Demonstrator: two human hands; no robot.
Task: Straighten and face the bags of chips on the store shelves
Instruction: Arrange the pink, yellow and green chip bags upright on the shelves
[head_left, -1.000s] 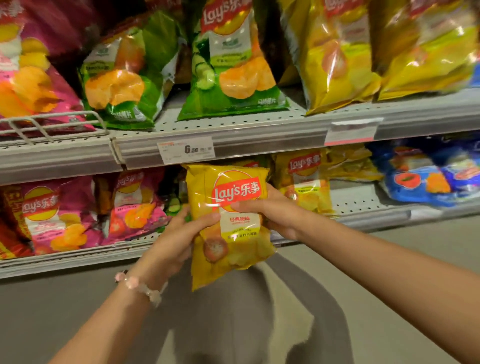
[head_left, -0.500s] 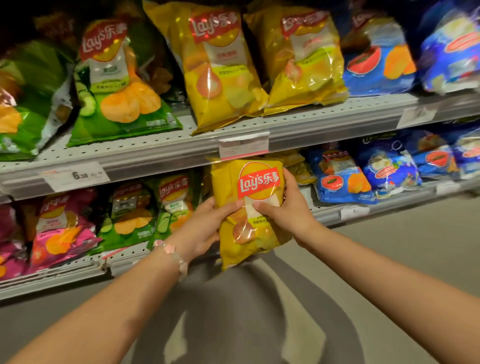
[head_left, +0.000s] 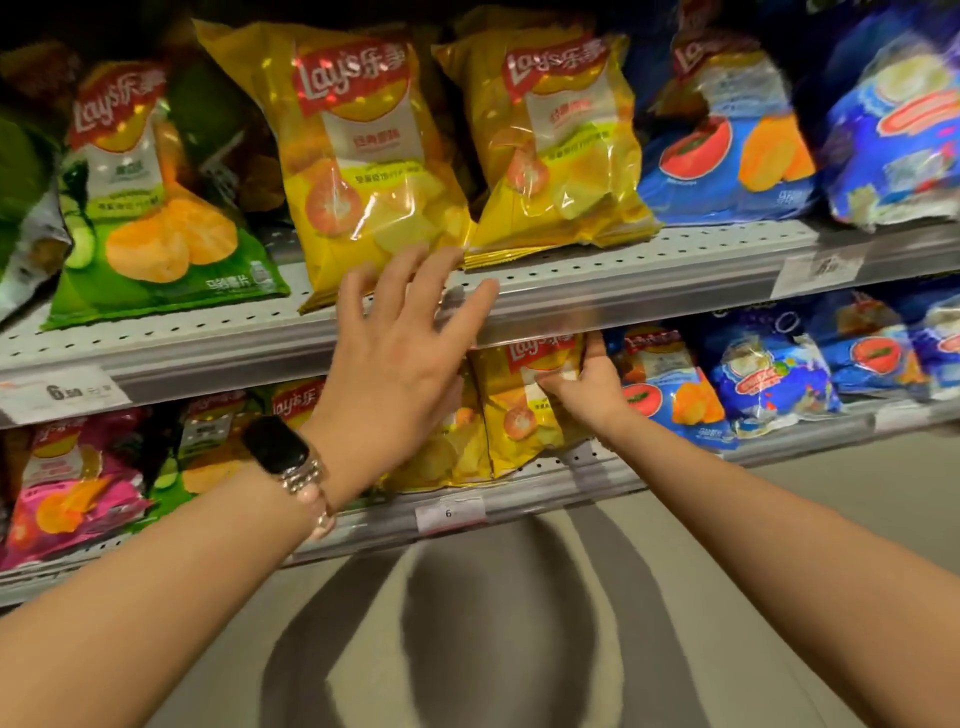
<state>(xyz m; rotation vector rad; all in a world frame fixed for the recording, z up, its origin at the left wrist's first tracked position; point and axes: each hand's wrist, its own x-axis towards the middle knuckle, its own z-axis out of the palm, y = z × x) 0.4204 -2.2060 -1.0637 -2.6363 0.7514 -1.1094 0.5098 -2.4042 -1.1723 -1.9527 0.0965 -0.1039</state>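
Upper shelf (head_left: 597, 291): two yellow bags (head_left: 363, 171), two hands (head_left: 395, 358).

Two grey perforated shelves carry the chips. The upper shelf (head_left: 597, 270) holds a green bag (head_left: 150, 208), two yellow bags (head_left: 363, 156) and blue bags (head_left: 727, 150). The lower shelf (head_left: 587, 483) holds pink bags (head_left: 67, 478), yellow bags (head_left: 519, 410) and blue bags (head_left: 769, 379).

- Grey perforated metal shelves (head_left: 649, 260) run in two tiers, white price tags (head_left: 450, 513) clipped on their rails.
- Beige floor (head_left: 727, 597) below carries soft dark shadows.
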